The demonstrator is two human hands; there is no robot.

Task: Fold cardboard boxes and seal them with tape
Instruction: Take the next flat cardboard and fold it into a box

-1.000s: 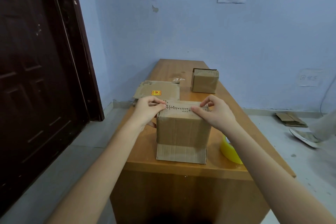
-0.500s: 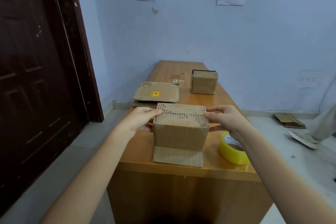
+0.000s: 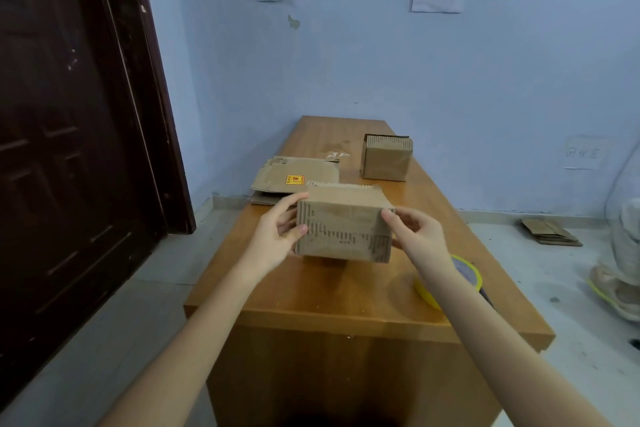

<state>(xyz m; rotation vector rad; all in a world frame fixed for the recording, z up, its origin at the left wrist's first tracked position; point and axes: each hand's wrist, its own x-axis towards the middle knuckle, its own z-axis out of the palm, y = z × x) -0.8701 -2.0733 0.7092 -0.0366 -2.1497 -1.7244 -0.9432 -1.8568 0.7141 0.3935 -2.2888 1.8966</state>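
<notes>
The brown corrugated cardboard box (image 3: 343, 227) sits at frame centre, lifted off the wooden tabletop (image 3: 332, 295), in your grip: your left hand (image 3: 277, 236) and right hand (image 3: 417, 236) curl round its two ends. A yellow tape roll (image 3: 450, 282) lies lower right; a second small cardboard box (image 3: 386, 158) stands behind.

Soft, even indoor light fills the room, casting a cool blue tint over the wall (image 3: 381, 62). The counter (image 3: 346, 295) carries a mild sheen and a faint shadow under the held cardboard box (image 3: 343, 232). The door (image 3: 69, 132) at left sits dim. Wide-angle distortion bows its frame and stretches the forearms. Detail is slightly soft throughout, with blur toward the edges.
</notes>
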